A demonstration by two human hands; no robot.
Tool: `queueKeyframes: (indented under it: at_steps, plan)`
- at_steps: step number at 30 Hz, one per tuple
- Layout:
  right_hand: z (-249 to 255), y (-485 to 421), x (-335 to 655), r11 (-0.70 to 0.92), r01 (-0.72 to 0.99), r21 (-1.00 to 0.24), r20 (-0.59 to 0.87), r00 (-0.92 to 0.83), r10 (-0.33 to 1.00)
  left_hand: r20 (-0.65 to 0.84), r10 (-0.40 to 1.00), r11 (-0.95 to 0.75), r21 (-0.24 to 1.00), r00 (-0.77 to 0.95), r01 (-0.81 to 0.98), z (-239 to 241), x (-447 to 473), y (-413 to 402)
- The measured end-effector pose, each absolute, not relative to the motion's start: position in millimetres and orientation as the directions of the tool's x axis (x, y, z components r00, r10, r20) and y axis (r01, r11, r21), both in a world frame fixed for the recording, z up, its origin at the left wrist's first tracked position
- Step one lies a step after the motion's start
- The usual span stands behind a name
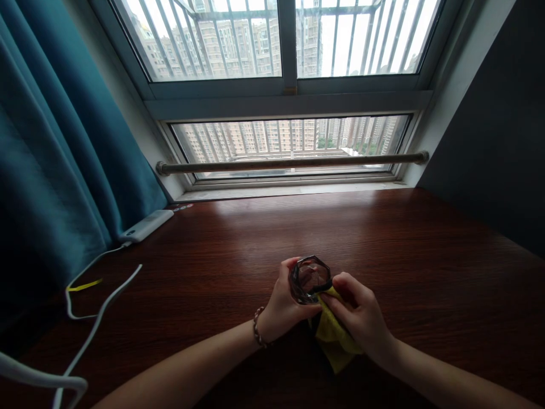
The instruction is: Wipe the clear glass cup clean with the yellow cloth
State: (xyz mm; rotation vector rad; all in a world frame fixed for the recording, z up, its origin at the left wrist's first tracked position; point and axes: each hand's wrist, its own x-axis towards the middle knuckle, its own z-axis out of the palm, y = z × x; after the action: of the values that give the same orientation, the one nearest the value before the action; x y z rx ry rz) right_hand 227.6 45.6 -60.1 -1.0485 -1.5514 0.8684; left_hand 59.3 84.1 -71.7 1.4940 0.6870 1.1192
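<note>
A clear faceted glass (pixel 312 275), its many-sided rim tipped toward me, is held above the dark wooden tabletop. My left hand (pixel 287 304) wraps around its left side and underside, with a braided bracelet on the wrist. In my right hand (pixel 361 312) a yellow cloth (pixel 334 335) is pinched between thumb and fingers. The cloth touches the glass near the lower right of its rim, and its loose end hangs down below my fingers. What lies under the glass is hidden by my hands and the cloth.
The reddish-brown wooden tabletop (pixel 238 238) reaches to the window, where a metal rail (pixel 293 164) crosses. At left are a blue curtain (pixel 76 130), a white power strip (pixel 147 225), a white cable (pixel 102 312) and a yellow strip (pixel 85 286). A dark wall (pixel 489 130) stands at right.
</note>
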Motion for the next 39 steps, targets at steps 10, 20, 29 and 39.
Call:
queueKeyframes:
  at_steps: [10, 20, 29, 39]
  plan:
    - [-53, 40, 224, 0.656, 0.342, -0.673, 0.621, -0.220, 0.752, 0.311, 0.874, -0.367, 0.926, 0.373, 0.089, -77, 57, 84]
    - [-54, 46, 229, 0.654, 0.432, -0.621, 0.654, -0.175, 0.736, 0.366, 0.834, -0.405, 0.914, 0.413, 0.007, -71, 57, 80]
    - [-60, 64, 240, 0.557, 0.409, -0.723, 0.596, -0.038, 0.802, 0.346, 0.761, -0.233, 0.935, 0.549, -0.266, -66, 59, 79]
    - [-53, 61, 242, 0.459, 0.311, -0.832, 0.457, -0.086, 0.885, 0.322, 0.702, -0.370, 0.927, 0.635, -0.061, -60, 53, 76]
